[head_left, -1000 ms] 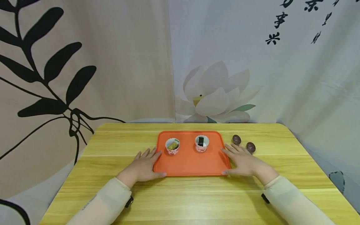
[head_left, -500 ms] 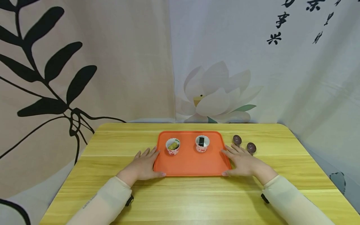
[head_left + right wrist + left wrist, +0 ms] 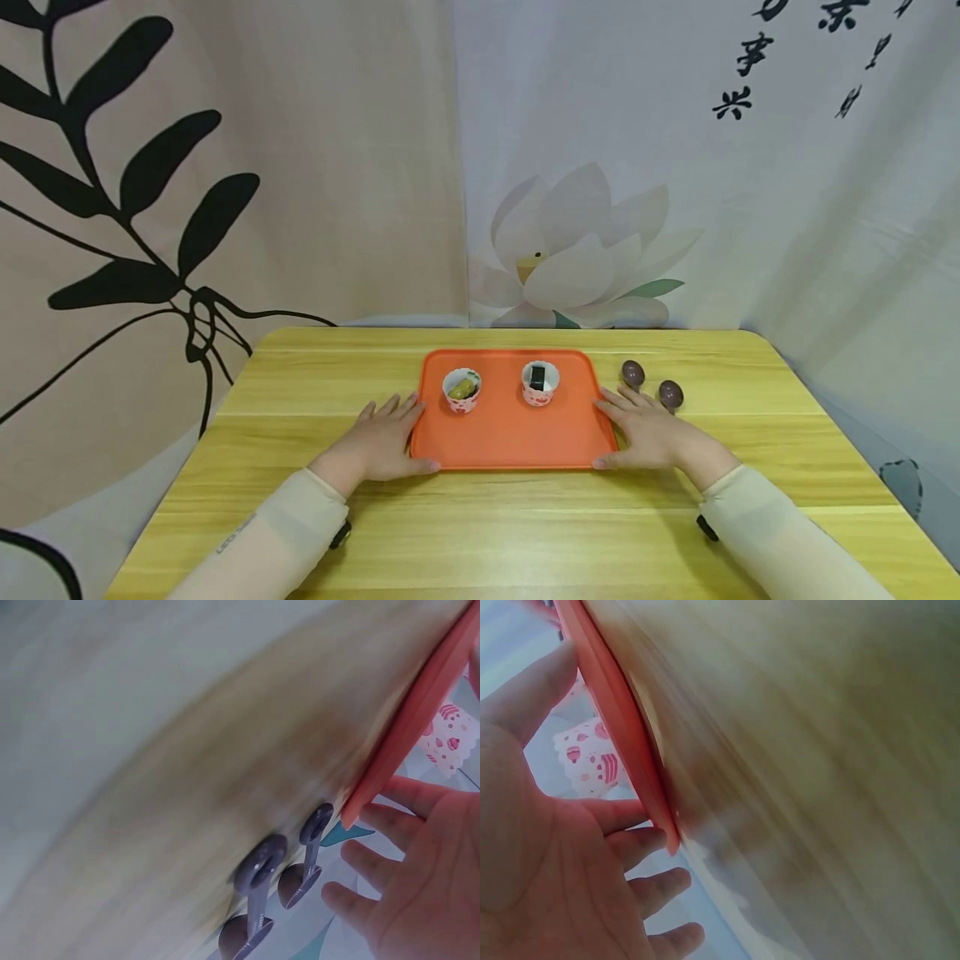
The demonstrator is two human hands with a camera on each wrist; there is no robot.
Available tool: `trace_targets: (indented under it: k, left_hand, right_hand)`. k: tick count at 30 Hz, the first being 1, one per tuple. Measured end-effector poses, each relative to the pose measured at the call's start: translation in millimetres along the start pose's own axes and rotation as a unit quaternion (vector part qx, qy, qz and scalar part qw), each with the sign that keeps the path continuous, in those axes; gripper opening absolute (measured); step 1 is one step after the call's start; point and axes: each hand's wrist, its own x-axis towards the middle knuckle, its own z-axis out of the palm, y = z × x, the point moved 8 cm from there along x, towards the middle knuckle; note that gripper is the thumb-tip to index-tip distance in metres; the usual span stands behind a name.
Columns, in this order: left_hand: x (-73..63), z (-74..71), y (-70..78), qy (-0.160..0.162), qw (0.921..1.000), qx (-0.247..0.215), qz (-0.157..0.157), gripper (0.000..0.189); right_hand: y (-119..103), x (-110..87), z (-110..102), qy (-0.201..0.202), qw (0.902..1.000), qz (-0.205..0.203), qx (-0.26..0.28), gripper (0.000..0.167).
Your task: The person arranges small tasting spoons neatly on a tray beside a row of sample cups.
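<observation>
An orange rectangular tray (image 3: 513, 437) lies on the table between the two hands. My left hand (image 3: 378, 446) touches its left side with spread, nearly straight fingers, the thumb by the near edge. On the opposite side my right hand (image 3: 648, 435) touches the tray in the same manner. Two white paper cups with red prints stand on the tray: the left cup (image 3: 461, 405) contains something yellow-green, the right cup (image 3: 537, 398) a white piece with a black band. In the left wrist view, fingertips meet the tray rim (image 3: 622, 705); the right wrist view shows likewise the opposite rim (image 3: 412, 720).
Beyond the right hand lie two dark brown spoons, a farther spoon (image 3: 632, 372) and a nearer spoon (image 3: 670, 392); the right wrist view shows their ring-ended handles. The wooden table (image 3: 480, 533) ends at a hanging printed curtain (image 3: 360, 167) behind.
The fingertips of both hands have shifted slightly outward at the tray's sides. Tray, cups and spoons stay where they were on the table.
</observation>
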Motion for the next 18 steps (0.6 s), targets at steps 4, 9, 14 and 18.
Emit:
trace_targets:
  k: [4, 9, 14, 18]
  left_hand:
    - [-1.5, -2.0, 0.6, 0.002, 1.0000, 0.000, 0.003, 0.105]
    - [-1.7, -2.9, 0.9, 0.001, 1.0000, 0.000, 0.003, 0.106]
    - [-1.4, -2.8, 0.5, 0.000, 1.0000, 0.003, -0.001, 0.106]
    - [-0.7, -1.6, -0.2, 0.002, 0.9999, 0.010, 0.000, 0.105]
  right_hand:
    - [0.7, -0.3, 0.4, -0.001, 1.0000, 0.002, 0.004, 0.104]
    - [1.6, -0.6, 0.7, -0.001, 1.0000, 0.005, 0.009, 0.106]
    - [2.9, 0.6, 0.7, -0.002, 0.9999, 0.010, 0.009, 0.107]
    - [4.1, 1.5, 0.8, -0.005, 0.9998, 0.017, 0.012, 0.108]
